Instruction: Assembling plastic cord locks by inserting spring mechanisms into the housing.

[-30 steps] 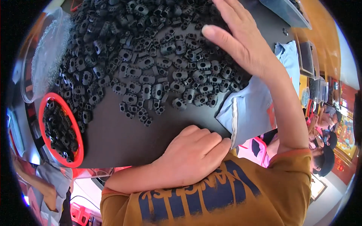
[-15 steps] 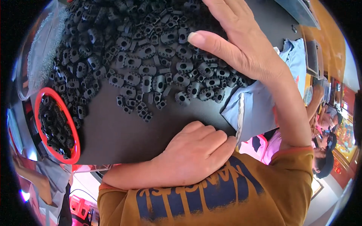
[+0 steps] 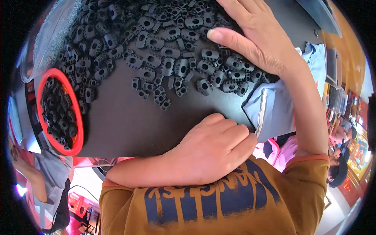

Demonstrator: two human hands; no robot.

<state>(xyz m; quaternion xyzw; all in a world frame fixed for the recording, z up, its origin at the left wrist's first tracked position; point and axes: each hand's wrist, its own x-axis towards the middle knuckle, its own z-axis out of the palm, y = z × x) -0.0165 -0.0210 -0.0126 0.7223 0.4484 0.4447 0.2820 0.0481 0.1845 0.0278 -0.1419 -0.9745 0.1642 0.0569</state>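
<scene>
A large heap of small black plastic pieces (image 3: 170, 51), several with an oval hole and toothed edges, covers the far part of the dark table. Over the right side of this heap is my right hand (image 3: 260, 37), open, its thumb stretched apart and its fingertips cut off by the upper edge. My left hand (image 3: 221, 150) is curled into a fist near the table's front edge, close to my shirt. What it holds, if anything, is hidden. A red-rimmed oval tray (image 3: 80, 125) with more black pieces stands at the left.
A light blue-grey cloth (image 3: 274, 103) hangs over the table edge beneath my right forearm. Clear plastic (image 3: 39, 47) lies at the far left, and a clear bin (image 3: 321, 15) stands at the far right. Other people (image 3: 338, 164) sit along the right, and another person's arm (image 3: 31, 176) shows at left.
The view has shifted, so the heap and tray appear higher. Against the table, both hands sit slightly nearer me. My left hand stays closed and my right stays spread.
</scene>
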